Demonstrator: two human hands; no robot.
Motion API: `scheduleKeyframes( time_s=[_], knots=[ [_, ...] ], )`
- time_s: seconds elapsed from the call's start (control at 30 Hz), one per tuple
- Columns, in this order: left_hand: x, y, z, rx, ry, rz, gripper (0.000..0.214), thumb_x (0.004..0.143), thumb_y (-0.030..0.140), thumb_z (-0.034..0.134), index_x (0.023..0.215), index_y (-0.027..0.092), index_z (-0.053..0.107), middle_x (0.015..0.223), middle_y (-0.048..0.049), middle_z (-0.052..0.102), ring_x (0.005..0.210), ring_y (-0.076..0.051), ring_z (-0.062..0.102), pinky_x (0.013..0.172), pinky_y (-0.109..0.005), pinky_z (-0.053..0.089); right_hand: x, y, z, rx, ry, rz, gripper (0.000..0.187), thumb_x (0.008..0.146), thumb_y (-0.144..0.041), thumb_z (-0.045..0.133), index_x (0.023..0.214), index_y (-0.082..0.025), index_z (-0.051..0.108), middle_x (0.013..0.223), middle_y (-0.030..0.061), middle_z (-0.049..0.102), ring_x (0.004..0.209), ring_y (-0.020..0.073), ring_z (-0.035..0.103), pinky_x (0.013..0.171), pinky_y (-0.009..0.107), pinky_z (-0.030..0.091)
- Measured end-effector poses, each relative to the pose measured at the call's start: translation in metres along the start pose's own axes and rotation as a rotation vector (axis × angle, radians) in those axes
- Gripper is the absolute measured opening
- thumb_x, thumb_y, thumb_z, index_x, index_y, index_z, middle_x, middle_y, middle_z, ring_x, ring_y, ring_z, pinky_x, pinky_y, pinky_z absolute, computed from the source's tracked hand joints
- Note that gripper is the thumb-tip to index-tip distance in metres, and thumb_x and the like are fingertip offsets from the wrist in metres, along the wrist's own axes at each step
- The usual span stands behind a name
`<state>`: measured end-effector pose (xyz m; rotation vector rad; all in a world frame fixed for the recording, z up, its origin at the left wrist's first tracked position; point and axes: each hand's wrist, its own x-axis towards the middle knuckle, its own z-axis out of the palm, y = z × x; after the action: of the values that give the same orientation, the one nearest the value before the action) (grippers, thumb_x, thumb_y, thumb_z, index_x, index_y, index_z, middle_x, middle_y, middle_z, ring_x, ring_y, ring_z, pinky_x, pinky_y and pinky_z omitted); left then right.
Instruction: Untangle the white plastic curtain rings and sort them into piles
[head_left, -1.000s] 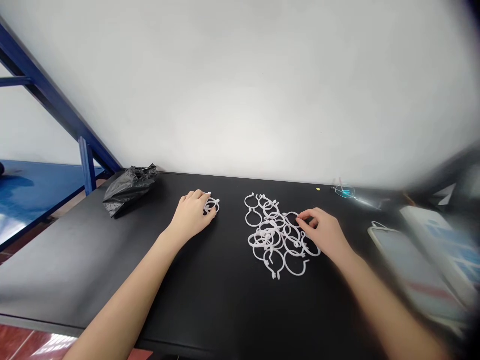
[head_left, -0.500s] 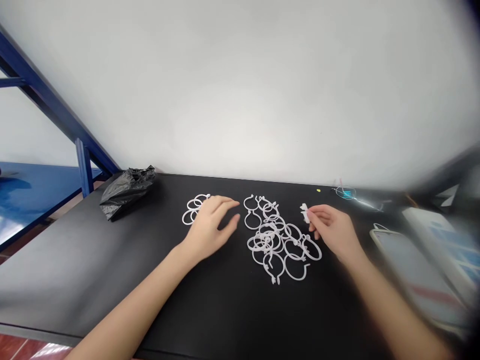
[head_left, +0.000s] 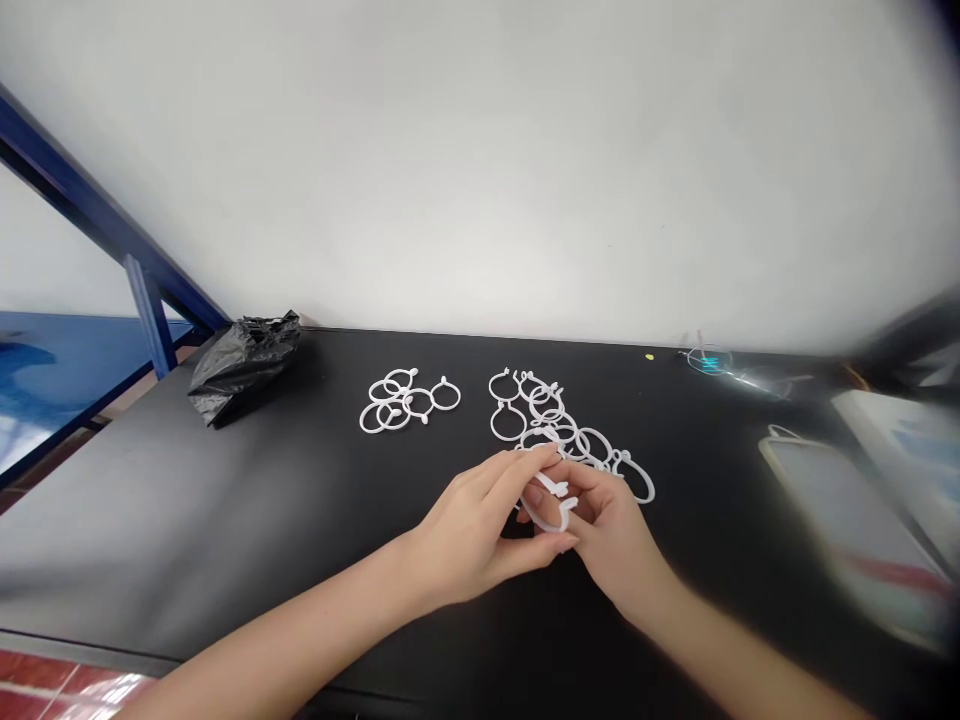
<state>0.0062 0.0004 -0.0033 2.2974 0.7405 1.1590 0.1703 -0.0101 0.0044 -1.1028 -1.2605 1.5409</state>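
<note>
Between my two hands is a white plastic snap ring (head_left: 564, 514), its two clasp ends apart and facing right. My left hand (head_left: 487, 525) grips it with fingers over the top and thumb below. On its right side, my right hand (head_left: 607, 520) has closed fingers around the same ring, partly hidden behind it. Just beyond the hands lies a loose pile of similar white rings (head_left: 551, 434), several with open ends; my hands cover its near part. Farther left is a smaller group of white rings (head_left: 424, 419), which look closed.
A crumpled black plastic bag (head_left: 244, 365) lies at the back left of the black table (head_left: 300, 500). At right are a phone (head_left: 840, 520), a white box (head_left: 900, 450) and a clear plastic piece with a blue mark (head_left: 709, 362). A white wall (head_left: 480, 180) stands behind.
My left hand has moved right and down from beside the left group, and my right hand has moved left. Both hands have come together on the ring; the left group is now uncovered.
</note>
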Motion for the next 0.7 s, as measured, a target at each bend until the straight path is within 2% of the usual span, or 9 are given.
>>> scheduleKeyframes(
  time_s=[0.13,0.2,0.27,0.37,0.47,0.57,0.7],
  knots=[
    [-0.002,-0.002,-0.001,0.031,-0.021,-0.018,0.049,0.094,0.029,0.051,0.139,0.019,0.035,0.099,-0.0083,0.064,0.075,-0.014,0.062,0.066,-0.024,0.056,-0.002,-0.004,-0.006,-0.114,0.06,-0.197,0.003,0.084,-0.022,0.068,0.081,-0.021,0.069,0.068,-0.002,0.068,0.058,0.0109,0.067,0.054,0.019,0.057],
    [-0.003,-0.003,-0.003,0.042,-0.013,-0.003,0.045,0.093,0.029,0.047,0.136,0.018,0.037,0.094,-0.0066,0.062,0.07,-0.013,0.059,0.059,-0.023,0.053,-0.005,-0.007,-0.009,-0.165,0.077,-0.311,0.012,0.087,-0.017,0.064,0.095,-0.025,0.07,0.075,-0.0026,0.07,0.06,0.0093,0.068,0.058,0.018,0.059],
    [-0.003,-0.003,-0.005,0.04,-0.001,0.013,0.04,0.091,0.028,0.046,0.129,0.017,0.041,0.085,-0.0035,0.058,0.065,-0.012,0.055,0.054,-0.021,0.049,-0.009,-0.008,-0.011,-0.197,0.034,-0.406,0.024,0.088,-0.014,0.064,0.105,-0.03,0.07,0.085,-0.0019,0.073,0.068,0.0104,0.07,0.064,0.02,0.061],
    [-0.002,-0.002,-0.008,0.022,-0.025,-0.02,0.032,0.089,0.026,0.045,0.119,0.015,0.046,0.078,-0.0006,0.052,0.059,-0.01,0.048,0.051,-0.021,0.043,-0.012,-0.008,-0.01,-0.226,-0.019,-0.498,0.034,0.084,-0.01,0.067,0.11,-0.033,0.069,0.096,-0.0013,0.073,0.079,0.0124,0.072,0.071,0.022,0.063],
    [0.0,0.0,-0.01,-0.035,-0.082,-0.095,0.023,0.087,0.024,0.046,0.108,0.016,0.049,0.073,0.0019,0.048,0.056,-0.009,0.042,0.051,-0.02,0.039,-0.013,-0.009,-0.007,-0.22,0.013,-0.488,0.034,0.084,-0.008,0.066,0.107,-0.032,0.071,0.095,-0.0016,0.073,0.076,0.0116,0.072,0.066,0.019,0.063],
    [0.004,0.002,-0.013,-0.137,-0.146,-0.171,0.015,0.086,0.02,0.047,0.1,0.017,0.049,0.072,0.0034,0.05,0.056,-0.008,0.04,0.053,-0.019,0.038,-0.013,-0.013,-0.005,-0.185,0.043,-0.439,0.027,0.086,-0.009,0.064,0.098,-0.03,0.075,0.085,-0.0022,0.074,0.067,0.01,0.071,0.057,0.015,0.061],
    [0.006,0.004,-0.019,-0.212,-0.228,-0.238,0.009,0.087,0.019,0.05,0.096,0.019,0.051,0.074,0.004,0.052,0.058,-0.007,0.039,0.055,-0.018,0.038,-0.012,-0.017,-0.005,-0.139,0.059,-0.4,0.023,0.085,-0.01,0.066,0.093,-0.029,0.077,0.078,-0.003,0.075,0.063,0.0095,0.071,0.057,0.013,0.061]
  ],
)
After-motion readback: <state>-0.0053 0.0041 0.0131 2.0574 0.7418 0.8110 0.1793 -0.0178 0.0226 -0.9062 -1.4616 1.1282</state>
